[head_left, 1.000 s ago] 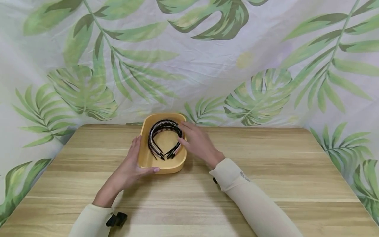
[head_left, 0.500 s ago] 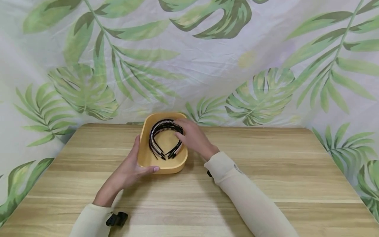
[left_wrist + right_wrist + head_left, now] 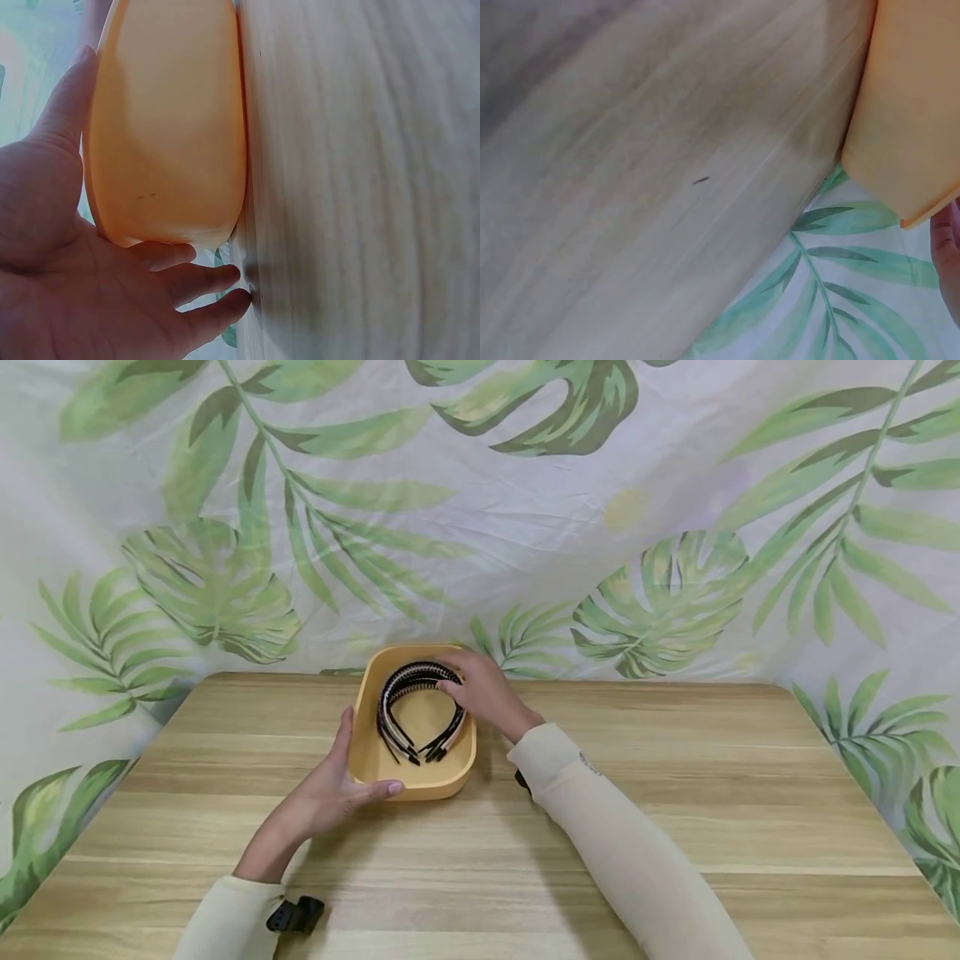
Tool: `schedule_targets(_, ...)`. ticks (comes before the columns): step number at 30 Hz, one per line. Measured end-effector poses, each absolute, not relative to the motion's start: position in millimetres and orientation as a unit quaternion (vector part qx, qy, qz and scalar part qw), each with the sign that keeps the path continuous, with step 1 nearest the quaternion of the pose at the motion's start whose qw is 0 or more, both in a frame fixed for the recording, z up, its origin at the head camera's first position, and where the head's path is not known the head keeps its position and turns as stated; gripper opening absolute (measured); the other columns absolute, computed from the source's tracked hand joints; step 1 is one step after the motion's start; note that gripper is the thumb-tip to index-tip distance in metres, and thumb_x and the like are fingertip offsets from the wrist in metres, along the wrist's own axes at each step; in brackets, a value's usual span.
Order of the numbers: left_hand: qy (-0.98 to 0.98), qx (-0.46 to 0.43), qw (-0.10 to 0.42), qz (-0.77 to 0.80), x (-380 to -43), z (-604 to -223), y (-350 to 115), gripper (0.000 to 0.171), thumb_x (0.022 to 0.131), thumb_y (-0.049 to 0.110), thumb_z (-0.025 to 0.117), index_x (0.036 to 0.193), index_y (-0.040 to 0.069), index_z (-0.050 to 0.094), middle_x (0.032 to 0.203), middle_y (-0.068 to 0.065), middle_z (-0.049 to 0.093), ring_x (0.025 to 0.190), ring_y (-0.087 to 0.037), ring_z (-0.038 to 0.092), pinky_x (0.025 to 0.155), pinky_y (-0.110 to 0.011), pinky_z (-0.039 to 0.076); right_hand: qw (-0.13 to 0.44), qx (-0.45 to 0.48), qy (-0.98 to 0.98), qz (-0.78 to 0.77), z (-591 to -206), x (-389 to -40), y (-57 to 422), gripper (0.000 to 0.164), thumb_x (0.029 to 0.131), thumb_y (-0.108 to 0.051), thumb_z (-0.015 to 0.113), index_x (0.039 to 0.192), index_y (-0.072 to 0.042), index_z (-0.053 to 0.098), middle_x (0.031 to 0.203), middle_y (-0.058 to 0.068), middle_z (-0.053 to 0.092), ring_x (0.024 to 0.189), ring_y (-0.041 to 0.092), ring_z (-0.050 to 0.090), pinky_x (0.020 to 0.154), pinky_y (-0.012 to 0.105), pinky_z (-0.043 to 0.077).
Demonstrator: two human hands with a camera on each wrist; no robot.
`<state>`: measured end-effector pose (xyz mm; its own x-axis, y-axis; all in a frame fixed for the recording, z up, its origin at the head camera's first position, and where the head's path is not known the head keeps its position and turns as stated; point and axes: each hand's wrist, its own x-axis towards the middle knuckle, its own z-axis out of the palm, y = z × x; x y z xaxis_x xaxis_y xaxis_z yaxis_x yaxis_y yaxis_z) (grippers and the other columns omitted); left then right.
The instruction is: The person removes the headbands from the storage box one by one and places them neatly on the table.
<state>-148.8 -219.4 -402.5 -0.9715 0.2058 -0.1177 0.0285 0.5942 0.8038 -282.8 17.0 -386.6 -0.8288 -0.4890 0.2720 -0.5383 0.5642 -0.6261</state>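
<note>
A yellow rectangular box point(image 3: 363, 743) with rounded corners stands near the table's back edge. Inside lies a bundle of headbands point(image 3: 384, 710), mostly black with some pale ones, their tips toward me. My left hand point(image 3: 330, 789) steadies the box's near left corner, thumb along the front rim and fairly straight fingers by the left side. In the left wrist view, that hand's fingers point(image 3: 214, 279) extend past the box wall point(image 3: 169, 142). My right hand point(image 3: 483, 689) reaches over the back right rim, thumb and fingers apart at the upper right curve of the headbands, covering part of them.
The wood-grain table point(image 3: 675, 793) spreads widely to the right and in front of the box. A leaf-printed cloth point(image 3: 525, 543) hangs just behind the table's back edge. Small black mounts point(image 3: 296, 914) sit at the wrists.
My right hand has moved left and away from me along the headbands, toward the box's back edge. The headbands, box and left hand stay nearly in place.
</note>
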Motion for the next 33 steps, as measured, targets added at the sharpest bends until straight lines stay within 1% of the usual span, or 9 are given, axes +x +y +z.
schedule_targets(7,0.883,0.057,0.111,0.452,-147,-404,-217,0.141,0.088,0.038,0.086,0.161,0.012,-0.032,0.172,-0.034,-0.003,0.155,-0.052,0.02,0.125,-0.064,0.02,0.012,0.269,-0.887,0.376,-388,-290,16,0.039,0.102,-0.013,0.07,0.14,-0.005,0.066,0.142,0.013,0.067,0.129,0.03,0.064,0.109,0.044,0.052)
schedule_targets(11,0.884,0.056,0.113,0.451,-147,-404,-217,0.14,0.088,0.038,0.086,0.161,0.011,-0.031,0.171,-0.034,-0.003,0.155,-0.052,0.02,0.125,-0.065,0.021,0.006,0.271,-0.887,0.373,-388,-295,15,0.038,0.102,-0.013,0.07,0.139,-0.005,0.067,0.139,0.013,0.069,0.126,0.031,0.064,0.105,0.044,0.054)
schedule_targets(17,0.885,0.054,0.111,0.449,-148,-403,-219,0.139,0.089,0.038,0.085,0.162,0.013,-0.031,0.172,-0.033,-0.003,0.156,-0.051,0.02,0.125,-0.064,0.02,-0.008,0.274,-0.886,0.375,-392,-304,11,0.041,0.101,-0.013,0.071,0.142,-0.007,0.066,0.141,0.011,0.068,0.126,0.028,0.065,0.105,0.043,0.054)
schedule_targets(26,0.887,0.062,0.108,0.444,-149,-403,-221,0.139,0.088,0.042,0.085,0.162,0.014,-0.03,0.172,-0.033,-0.002,0.156,-0.052,0.02,0.125,-0.065,0.02,-0.002,0.275,-0.887,0.371,-393,-312,10,0.038,0.1,-0.008,0.07,0.138,-0.007,0.069,0.137,0.011,0.071,0.122,0.028,0.067,0.102,0.039,0.055)
schedule_targets(33,0.888,0.062,0.107,0.443,-150,-403,-222,0.139,0.088,0.042,0.085,0.163,0.015,-0.029,0.172,-0.032,-0.002,0.156,-0.051,0.02,0.125,-0.065,0.02,0.007,0.276,-0.889,0.366,-396,-317,8,0.036,0.099,-0.006,0.071,0.135,-0.007,0.071,0.131,0.012,0.073,0.114,0.027,0.069,0.097,0.037,0.057)
